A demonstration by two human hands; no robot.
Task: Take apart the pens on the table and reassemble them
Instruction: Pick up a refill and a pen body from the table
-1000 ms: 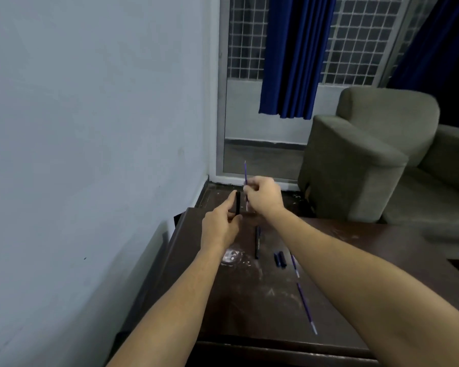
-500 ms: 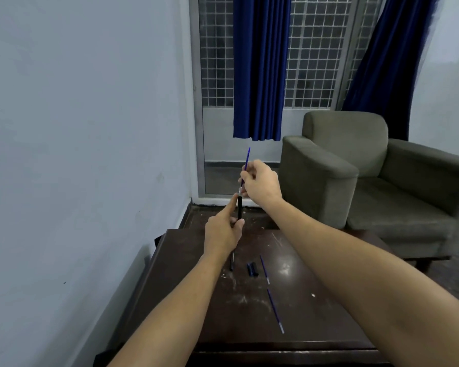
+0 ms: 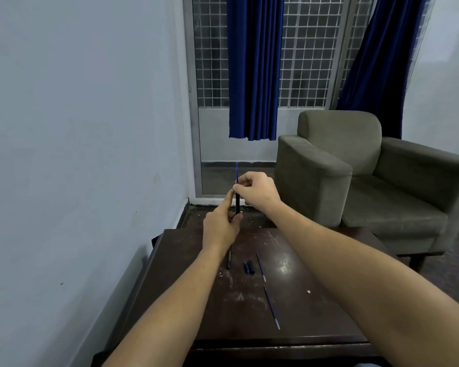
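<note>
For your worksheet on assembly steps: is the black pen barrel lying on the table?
No, the left hand holds the black pen barrel upright above the table.

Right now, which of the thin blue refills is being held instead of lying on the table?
The refill pinched upright by the right hand, above the black barrel in the left hand. The other two lie flat on the table.

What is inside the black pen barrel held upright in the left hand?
A thin blue refill sticks out of the black pen barrel, pinched by the right hand. Its lower part is hidden inside; left hand covers the base.
</note>
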